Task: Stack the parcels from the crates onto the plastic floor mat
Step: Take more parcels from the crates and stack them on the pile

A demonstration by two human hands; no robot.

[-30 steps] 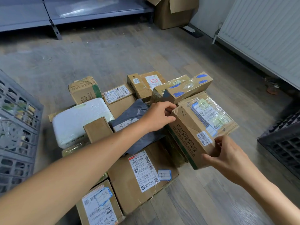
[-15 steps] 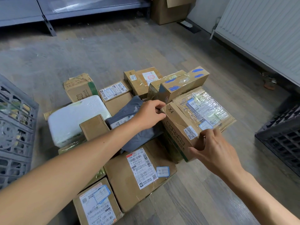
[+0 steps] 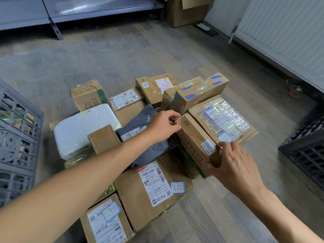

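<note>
**Held item:** X4 carton, brown, with a taped label on top. My left hand pinches its far corner, fingers curled at the edge. My right hand grips the near corner, fingertips over the top rim. The carton sits tilted on the pile of parcels. I cannot tell whether its full weight rests there.

**Around the grip:**
- Blue-marked box: just beyond the left hand, touching the carton's far edge.
- Grey poly mailer: under the left wrist, partly covered by it.
- White foam box: outward of the left forearm.
- Large labelled carton: between the two forearms, one end hidden beneath the X4 carton.

**Hidden or unclear:**
- The pile covers whatever lies beneath it, so I cannot make out the floor mat.
- Label print is too small to read.
- Grey crate: outward of the left arm, cut by the frame edge, contents indistinct through the lattice.
- Dark crate: outward of the right hand, also cut off.

**Surface and room:**
- Wood-look plank floor.
- White radiator, far beyond the right hand.
- Grey shelving along the back.
- Open carton beside the shelving.
</note>
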